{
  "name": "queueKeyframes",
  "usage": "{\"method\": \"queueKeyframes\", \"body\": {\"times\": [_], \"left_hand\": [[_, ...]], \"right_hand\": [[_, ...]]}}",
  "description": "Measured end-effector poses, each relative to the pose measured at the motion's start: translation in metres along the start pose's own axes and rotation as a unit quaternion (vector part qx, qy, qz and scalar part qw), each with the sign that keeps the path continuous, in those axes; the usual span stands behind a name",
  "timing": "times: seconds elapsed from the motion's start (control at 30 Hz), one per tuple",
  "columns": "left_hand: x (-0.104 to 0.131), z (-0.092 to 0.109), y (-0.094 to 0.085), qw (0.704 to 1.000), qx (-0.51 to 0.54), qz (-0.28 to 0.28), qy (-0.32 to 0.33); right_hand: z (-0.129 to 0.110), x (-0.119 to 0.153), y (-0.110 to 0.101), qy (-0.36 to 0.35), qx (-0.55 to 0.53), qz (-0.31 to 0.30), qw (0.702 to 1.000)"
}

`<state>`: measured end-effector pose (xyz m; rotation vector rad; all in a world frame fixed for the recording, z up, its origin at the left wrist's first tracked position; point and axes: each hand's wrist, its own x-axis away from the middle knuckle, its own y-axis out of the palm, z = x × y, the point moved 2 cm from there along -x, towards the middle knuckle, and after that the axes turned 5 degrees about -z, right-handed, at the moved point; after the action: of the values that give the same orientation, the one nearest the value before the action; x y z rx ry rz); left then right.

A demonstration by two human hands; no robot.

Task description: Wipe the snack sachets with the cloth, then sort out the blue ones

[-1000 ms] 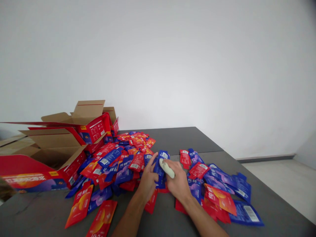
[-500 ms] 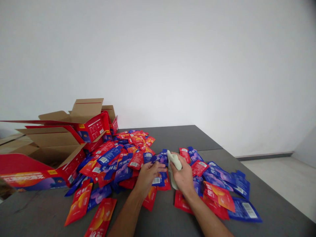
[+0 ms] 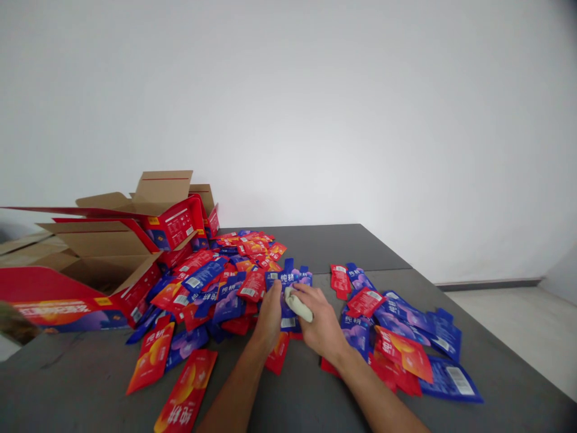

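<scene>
Near the middle of the table, my left hand (image 3: 270, 320) is closed on the left edge of a blue pouch (image 3: 286, 279) with white lettering and purple fruit colours. My right hand (image 3: 323, 320) grips a bunched whitish cloth (image 3: 298, 305) and presses it against the front of that pouch. Other pouches partly overlap it from my view, so its lower outline is hard to make out. Just beneath my hands lies a red pouch (image 3: 277, 353).
A heap of red and blue pouches (image 3: 228, 299) spreads to the left, and a smaller group of pouches (image 3: 403, 355) lies to the right. Opened red cartons (image 3: 81, 316) with raised flaps line the left side. Behind the dark table (image 3: 333, 243) stands a white wall.
My left hand, its fingers loose before, now grips the blue pouch. The cloth in my right hand has moved left and down onto the pouch's face. The view has shifted slightly.
</scene>
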<state>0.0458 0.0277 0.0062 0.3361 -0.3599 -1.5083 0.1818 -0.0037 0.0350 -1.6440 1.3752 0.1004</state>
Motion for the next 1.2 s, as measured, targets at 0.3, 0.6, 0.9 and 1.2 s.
{"method": "queueKeyframes", "body": {"times": [0.3,0.6,0.9,1.2], "left_hand": [[0.004,0.003,0.009,0.992,-0.102,-0.066,0.042],[0.001,0.018,-0.006,0.924,-0.326,0.043,0.195],[0.005,-0.006,0.002,0.732,-0.648,0.042,0.205],[0.058,-0.024,0.045,0.771,-0.426,-0.418,0.223]], "right_hand": [[0.011,-0.001,-0.008,0.045,-0.003,0.056,0.997],[0.006,0.000,0.002,0.081,0.005,-0.014,0.997],[0.042,-0.001,-0.036,0.286,0.054,0.056,0.955],[0.049,-0.001,-0.062,0.319,0.060,0.091,0.942]]}}
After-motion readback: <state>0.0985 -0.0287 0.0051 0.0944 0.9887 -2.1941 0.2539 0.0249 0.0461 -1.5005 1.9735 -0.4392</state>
